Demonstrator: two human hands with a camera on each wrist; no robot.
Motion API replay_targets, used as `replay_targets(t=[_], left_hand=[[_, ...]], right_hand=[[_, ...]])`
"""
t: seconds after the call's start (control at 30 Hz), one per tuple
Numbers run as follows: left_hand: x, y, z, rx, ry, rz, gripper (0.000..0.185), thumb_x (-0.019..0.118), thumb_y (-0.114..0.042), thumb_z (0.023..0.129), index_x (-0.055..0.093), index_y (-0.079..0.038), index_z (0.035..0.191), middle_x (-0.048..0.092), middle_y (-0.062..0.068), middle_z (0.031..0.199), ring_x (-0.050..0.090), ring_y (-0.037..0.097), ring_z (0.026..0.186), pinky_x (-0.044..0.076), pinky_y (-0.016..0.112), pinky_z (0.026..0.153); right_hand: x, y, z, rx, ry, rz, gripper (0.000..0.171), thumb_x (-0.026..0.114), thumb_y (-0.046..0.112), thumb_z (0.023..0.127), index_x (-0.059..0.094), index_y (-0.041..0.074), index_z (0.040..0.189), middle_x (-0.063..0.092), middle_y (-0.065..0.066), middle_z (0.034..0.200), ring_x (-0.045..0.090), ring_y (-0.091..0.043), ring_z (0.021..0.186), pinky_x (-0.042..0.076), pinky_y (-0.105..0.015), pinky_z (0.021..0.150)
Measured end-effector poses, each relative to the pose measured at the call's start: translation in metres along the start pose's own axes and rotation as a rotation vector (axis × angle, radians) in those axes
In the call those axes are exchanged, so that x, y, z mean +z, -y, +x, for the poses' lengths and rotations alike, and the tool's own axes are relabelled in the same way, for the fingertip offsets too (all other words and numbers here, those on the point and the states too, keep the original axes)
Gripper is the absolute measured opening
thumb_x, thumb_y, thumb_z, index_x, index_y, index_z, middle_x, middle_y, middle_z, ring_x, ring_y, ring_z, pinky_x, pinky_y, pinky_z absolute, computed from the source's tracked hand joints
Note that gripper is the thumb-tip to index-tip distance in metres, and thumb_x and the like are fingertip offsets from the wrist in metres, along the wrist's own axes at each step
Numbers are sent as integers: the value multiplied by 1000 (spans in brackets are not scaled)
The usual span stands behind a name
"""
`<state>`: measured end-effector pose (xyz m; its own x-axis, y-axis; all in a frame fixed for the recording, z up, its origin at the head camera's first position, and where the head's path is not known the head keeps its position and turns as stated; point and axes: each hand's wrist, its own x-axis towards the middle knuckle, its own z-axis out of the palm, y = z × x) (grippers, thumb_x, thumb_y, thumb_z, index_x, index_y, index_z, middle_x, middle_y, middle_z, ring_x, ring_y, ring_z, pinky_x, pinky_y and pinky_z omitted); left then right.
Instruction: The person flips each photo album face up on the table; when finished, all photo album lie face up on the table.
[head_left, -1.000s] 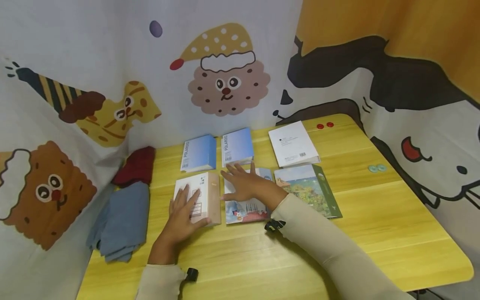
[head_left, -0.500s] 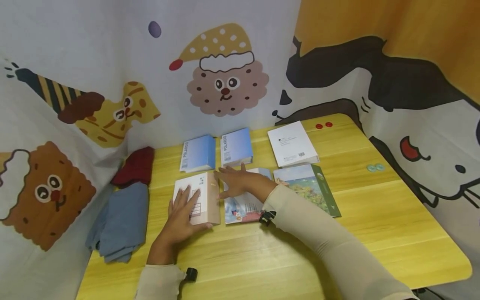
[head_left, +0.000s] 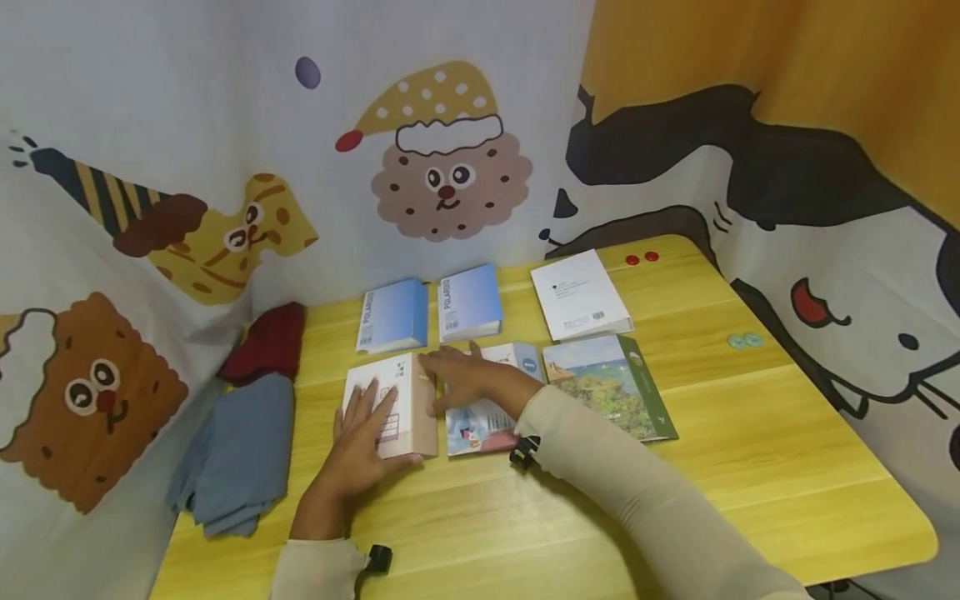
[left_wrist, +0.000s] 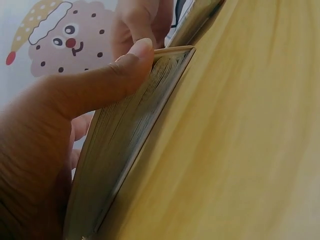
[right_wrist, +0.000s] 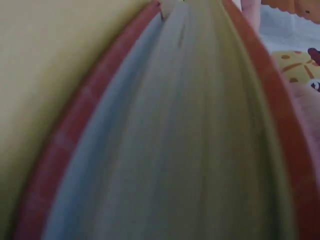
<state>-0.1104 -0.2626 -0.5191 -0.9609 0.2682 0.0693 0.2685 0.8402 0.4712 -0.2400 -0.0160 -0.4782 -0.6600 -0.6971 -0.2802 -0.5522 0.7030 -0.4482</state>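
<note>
A thick white book with a beige spine lies at the table's front left. My left hand rests on its cover with the fingers extended, the thumb along the near edge. In the left wrist view that thumb touches the book's page edges. My right hand reaches to the book's spine near its far right corner, above an illustrated book that it partly hides. Close up in the right wrist view are blurred page edges between red covers.
Behind lie two blue books and a white one. A green-spined painting book is at right. Folded blue cloth and dark red cloth lie left. Red buttons and green buttons sit on the yellow table.
My right hand has moved left from over the illustrated book to the white book's spine. My left hand stays on the white book. The head view has tilted slightly up.
</note>
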Motion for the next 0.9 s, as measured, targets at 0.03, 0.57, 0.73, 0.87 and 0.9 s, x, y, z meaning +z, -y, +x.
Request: replay_targets(t=[0.03, 0.57, 0.73, 0.87, 0.9], left_hand=[[0, 0, 0, -1, -1, 1, 123, 93, -59, 79, 29, -15, 174, 13, 27, 182, 5, 59, 167, 6, 89, 123], [-2, 6, -3, 59, -7, -186, 115, 92, -42, 87, 24, -14, 176, 15, 26, 182, 9, 60, 166, 16, 87, 123], [-3, 7, -3, 108, -12, -251, 114, 93, -35, 88, 22, -16, 176, 15, 24, 183, 16, 57, 166, 28, 75, 127], [-3, 5, -2, 161, -38, -293, 112, 91, -29, 90, 21, -15, 176, 18, 22, 183, 23, 53, 165, 24, 30, 133], [-3, 4, -2, 174, -48, -302, 111, 91, -28, 91, 21, -15, 176, 19, 22, 182, 25, 52, 165, 21, 19, 130]], right_hand=[[0, 0, 0, 0, -7, 2, 104, 77, 57, 98, 19, 23, 177, 29, -5, 182, 18, -30, 172, 3, -74, 135], [-1, -7, -10, -130, -145, 246, 110, 98, 24, 82, 34, 22, 173, 24, -19, 182, 27, -44, 167, 18, -73, 133], [1, -3, -16, -156, -211, 323, 103, 95, 13, 85, 39, 16, 171, 27, -22, 179, 36, -45, 163, 42, -61, 128], [3, 0, -20, -200, -303, 341, 97, 94, 14, 88, 41, 11, 170, 32, -25, 176, 46, -44, 157, 49, -56, 123], [4, 1, -21, -201, -320, 359, 97, 93, 14, 88, 41, 10, 169, 31, -24, 177, 45, -43, 157, 49, -54, 124]])
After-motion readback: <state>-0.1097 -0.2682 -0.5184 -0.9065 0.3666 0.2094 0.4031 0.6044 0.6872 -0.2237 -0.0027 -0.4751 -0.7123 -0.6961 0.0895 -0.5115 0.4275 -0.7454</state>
